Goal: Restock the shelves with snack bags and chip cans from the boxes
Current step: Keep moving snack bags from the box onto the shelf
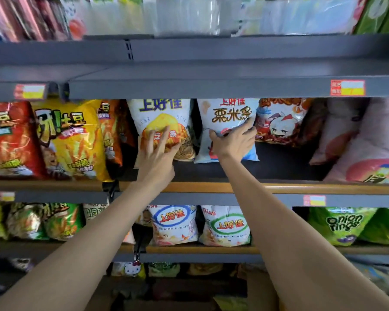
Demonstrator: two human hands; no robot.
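Up high, right hand (233, 140) grips the corn-stick bag (228, 115).

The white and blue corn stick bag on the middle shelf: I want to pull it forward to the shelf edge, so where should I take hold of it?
Pinch the white and blue bag at its lower side edges, from the front. It stands upright, with bare shelf before it. The right hand already holds its lower front.

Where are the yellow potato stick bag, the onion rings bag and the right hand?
yellow potato stick bag (65, 140), head view, middle of its front.
onion rings bag (339, 225), head view, on its front by the lettering.
right hand (233, 140), head view, back of the hand.
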